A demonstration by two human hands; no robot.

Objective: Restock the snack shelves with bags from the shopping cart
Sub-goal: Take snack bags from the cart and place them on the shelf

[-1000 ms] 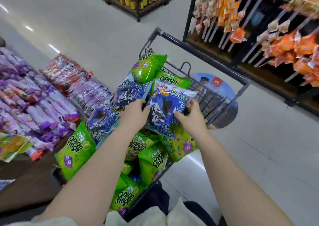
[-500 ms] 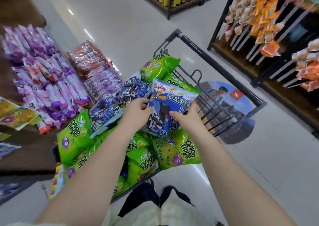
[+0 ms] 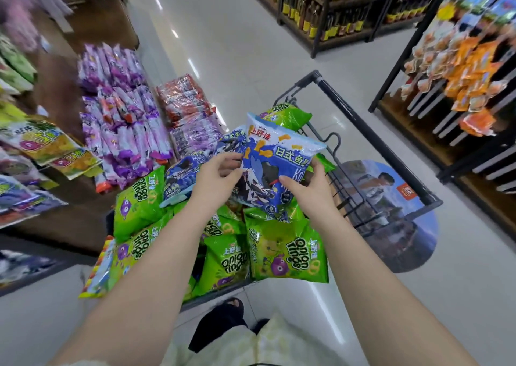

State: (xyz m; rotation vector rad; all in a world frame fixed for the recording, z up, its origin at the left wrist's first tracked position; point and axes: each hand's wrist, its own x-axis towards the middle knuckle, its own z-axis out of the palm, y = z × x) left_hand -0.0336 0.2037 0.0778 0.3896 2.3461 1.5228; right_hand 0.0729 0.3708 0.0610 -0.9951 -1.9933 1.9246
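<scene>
Blue bag [image 3: 275,167] lifted higher off cart [image 3: 371,145], left hand [image 3: 217,175] and right hand [image 3: 310,189] pinching its sides; light, crinkly, puffy, best gripped at edges.

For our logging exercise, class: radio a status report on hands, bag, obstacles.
Left hand, right hand grip blue snack bag. Bag over green Onion Rings bags in shopping cart. Nothing covering it.
</scene>
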